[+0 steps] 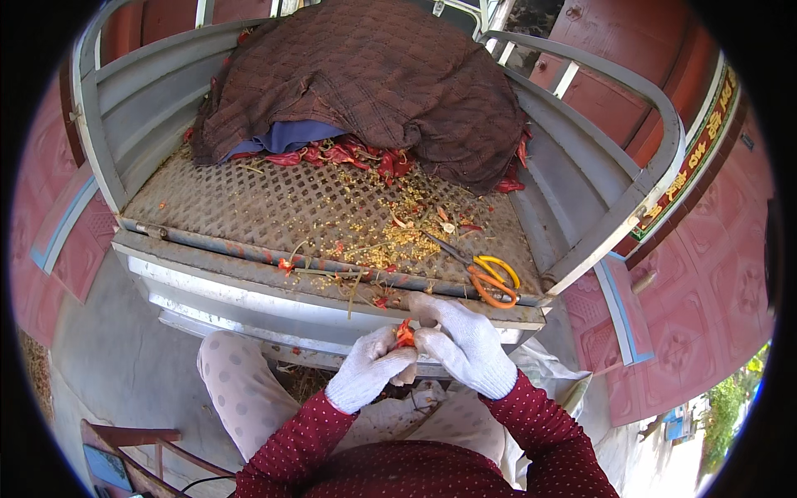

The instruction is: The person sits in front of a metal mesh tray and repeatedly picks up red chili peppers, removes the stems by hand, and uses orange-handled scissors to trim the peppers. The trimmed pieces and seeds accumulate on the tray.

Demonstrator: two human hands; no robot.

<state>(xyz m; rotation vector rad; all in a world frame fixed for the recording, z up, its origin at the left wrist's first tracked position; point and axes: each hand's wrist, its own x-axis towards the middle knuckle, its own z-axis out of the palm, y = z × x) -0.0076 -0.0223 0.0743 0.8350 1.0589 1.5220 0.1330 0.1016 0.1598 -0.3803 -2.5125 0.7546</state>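
Note:
My left hand [368, 367], in a white knit glove, pinches a small torn piece of red chili pepper [405, 334] just in front of the truck bed's edge. My right hand [468, 345], gloved the same way, is close against its right side, thumb and forefinger spread apart. Whether the right thumb touches the piece is hard to tell. Just beyond the right hand lie scissors [476, 264] with one orange and one yellow handle, blades pointing away to the left. Pale yellow seeds [411, 239] and bits of stem are scattered beside the blades.
A dark plaid blanket [367, 81] covers a heap of red chili peppers [336, 153] on the rusty, patterned metal bed [205, 187]. Grey side panels [566, 149] rise left and right. Loose stems [324, 272] lie along the front edge. A pale sack [548, 367] hangs beside my right knee.

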